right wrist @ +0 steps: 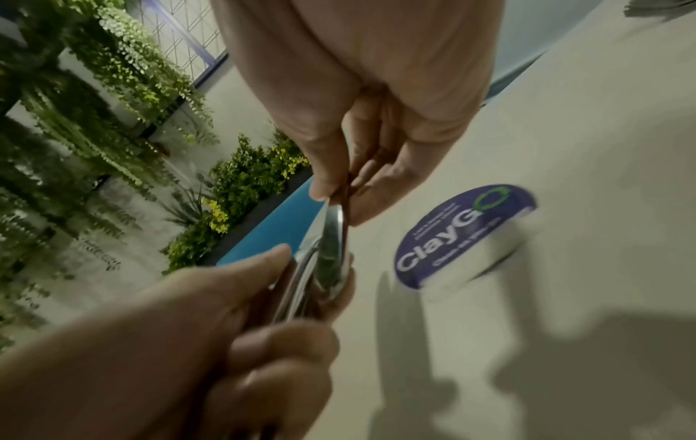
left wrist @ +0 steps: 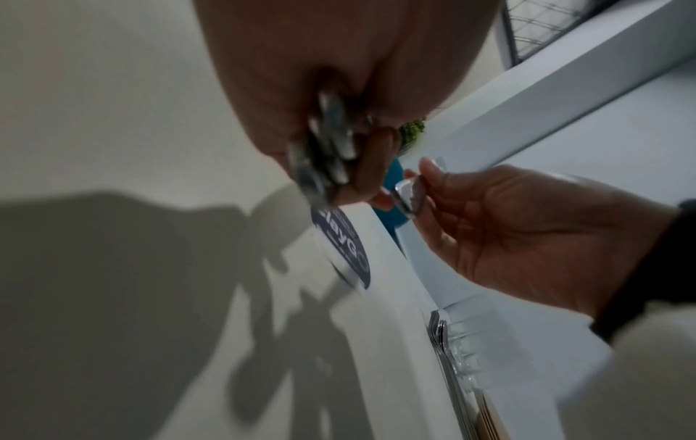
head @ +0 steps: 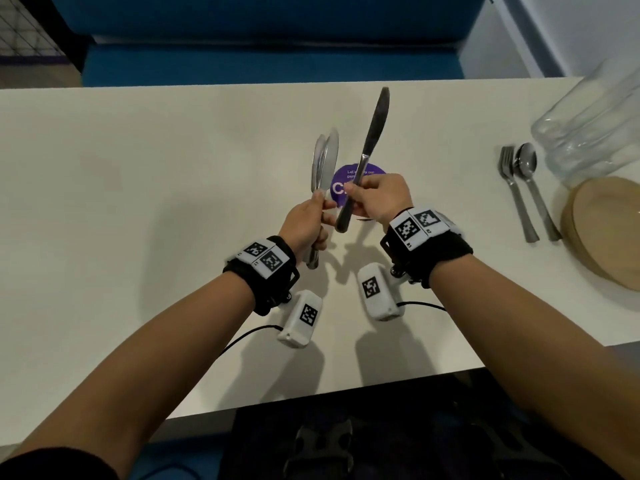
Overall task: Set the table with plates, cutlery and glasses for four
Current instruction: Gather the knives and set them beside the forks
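Observation:
My left hand [head: 313, 216] grips a bunch of steel knives [head: 325, 164] by their handles, blades pointing up and away over the white table [head: 138, 168]. The handle ends show below my left palm [left wrist: 331, 148]. My right hand [head: 374, 197] pinches a single knife [head: 372, 133] at its neck, blade slanting up, handle hanging down between the two hands. In the right wrist view that knife's handle [right wrist: 331, 250] lies against the left hand's bunch. At the right, a fork [head: 514, 188] and a spoon [head: 533, 188] lie side by side beside a stack of wooden plates [head: 602, 233].
Clear stacked glasses [head: 588, 133] lie on the table at the far right behind the plates. A round purple sticker [head: 341, 192] is on the table under my hands. A blue bench [head: 270, 57] runs along the far edge. Plants [right wrist: 113, 89] stand beyond the table.

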